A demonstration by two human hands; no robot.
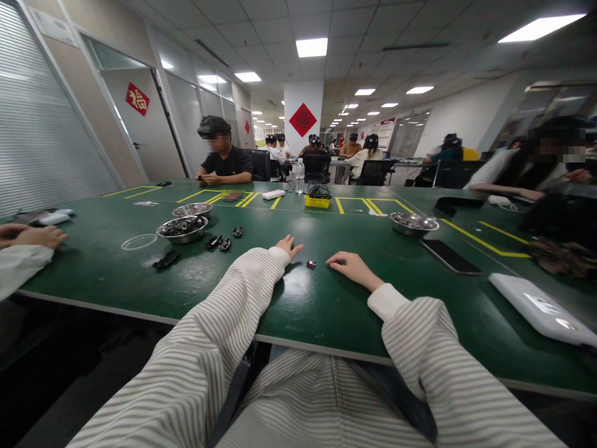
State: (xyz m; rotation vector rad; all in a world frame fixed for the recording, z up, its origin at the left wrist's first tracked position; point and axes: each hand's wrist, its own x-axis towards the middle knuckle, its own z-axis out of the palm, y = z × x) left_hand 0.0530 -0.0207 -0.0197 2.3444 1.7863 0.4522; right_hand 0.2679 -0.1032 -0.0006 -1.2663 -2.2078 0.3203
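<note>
The left hand [290, 247] is found released, its fingers spread and lowered toward the table [303, 317], at about ten o'clock of a small red, white and black part [311, 264]. The right hand [353, 267] is likewise found released, its fingers loosely bent, at three o'clock of the same part. The small part is seen lying on the green table between the two hands, near both and touched by neither; its exact nature cannot be made out at this size. All clock directions are taken from this part, with twelve on the far side.

Both forearms are covered by striped sleeves [186, 348]. Between nine and ten o'clock, three small black pieces [224, 244] are noted; farther along the same line, a metal bowl [198, 235] heaped with dark pieces is recorded, with a second bowl [208, 214] just behind. A further black piece [166, 260] and a pale ring [133, 238] are observed near nine. At twelve, a yellow box [317, 203] loaded with black cable [318, 191] is noted, with a clear bottle [300, 177] near it. Between two and three, another metal bowl [410, 231] is positioned; at about three, a dark phone [450, 256] is laid; between three and four, a white device [541, 305] is placed. A co-worker's hand [44, 238] is seen at nine; another co-worker [228, 163] is seated at half past ten
</note>
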